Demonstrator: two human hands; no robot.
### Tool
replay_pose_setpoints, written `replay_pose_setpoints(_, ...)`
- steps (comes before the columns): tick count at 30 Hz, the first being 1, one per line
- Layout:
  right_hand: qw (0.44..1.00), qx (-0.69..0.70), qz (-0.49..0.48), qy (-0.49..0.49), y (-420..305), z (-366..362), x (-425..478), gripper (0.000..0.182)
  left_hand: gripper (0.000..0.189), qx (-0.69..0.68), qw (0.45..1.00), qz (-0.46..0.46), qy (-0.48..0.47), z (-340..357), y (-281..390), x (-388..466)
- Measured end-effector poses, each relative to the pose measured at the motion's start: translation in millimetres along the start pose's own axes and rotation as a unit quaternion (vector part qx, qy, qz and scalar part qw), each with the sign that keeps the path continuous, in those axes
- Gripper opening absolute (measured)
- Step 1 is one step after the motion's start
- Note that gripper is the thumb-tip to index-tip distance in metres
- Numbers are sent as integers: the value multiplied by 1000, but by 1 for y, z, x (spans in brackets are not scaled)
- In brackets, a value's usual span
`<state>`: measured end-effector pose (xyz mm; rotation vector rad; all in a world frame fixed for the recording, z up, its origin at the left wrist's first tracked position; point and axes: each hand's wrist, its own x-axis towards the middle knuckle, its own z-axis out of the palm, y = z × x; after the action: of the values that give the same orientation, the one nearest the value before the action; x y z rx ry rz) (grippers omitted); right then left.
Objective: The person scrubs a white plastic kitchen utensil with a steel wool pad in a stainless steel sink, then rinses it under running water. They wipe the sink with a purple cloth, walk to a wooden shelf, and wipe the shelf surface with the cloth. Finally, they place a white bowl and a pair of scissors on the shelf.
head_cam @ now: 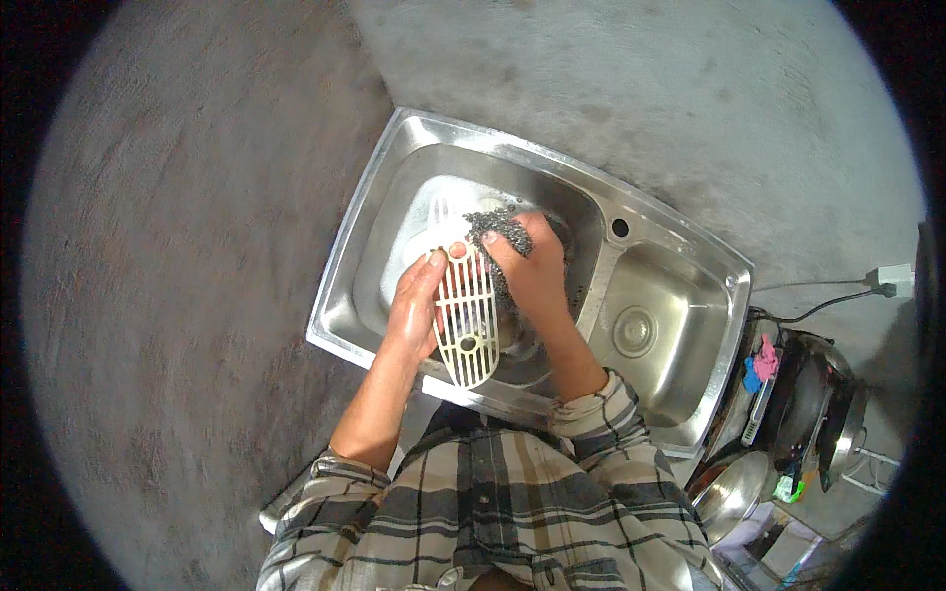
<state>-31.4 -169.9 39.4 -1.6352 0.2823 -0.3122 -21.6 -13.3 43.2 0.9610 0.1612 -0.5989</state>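
Observation:
My left hand (420, 299) grips the left edge of a white slotted plastic rack (471, 318), a long piece with rounded ends and round holes. The rack is tilted over the larger basin of a stainless steel double sink (373, 273). In my right hand (536, 270) is a dark metal scouring pad (502, 227), pressed near the upper right edge of the rack. The rack's upper part is washed out by glare. White suds (403, 255) lie in the basin beneath.
The smaller basin (658, 288) with its drain adjoins on the right. Beyond it are pans (798, 399), a metal bowl (739, 491), pink and blue cloths (766, 360) and a wall plug with a cable (887, 289). Walls rise behind and left of the sink.

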Motion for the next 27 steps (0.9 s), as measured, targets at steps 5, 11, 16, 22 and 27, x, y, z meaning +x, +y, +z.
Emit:
replay_pose_setpoints(5, 968, -5, -149, -204, 21, -19, -12, 33, 39, 35, 996, 38, 69, -8, 6, 8)
replay_pose_setpoints(11, 958, -247, -64, -130, 42, 8, -39, 24, 36, 1, 991, -28, 129, -16, -41, 5)
replay_pose_setpoints(16, 978, -180, -12, 109, 74, -20, 13, 31, 28, 92, 985, -30, 144, -34, -57, 5)
replay_pose_setpoints(22, 929, -337, -83, 129, 2, -98, 60, 50, 23, 245, 943, 122, 189, -89, -5, 55)
replay_pose_setpoints(27, 757, -628, -165, 78, 53, -144, 78, 68, 26, 370, 916, 101, 114, -112, -26, 109)
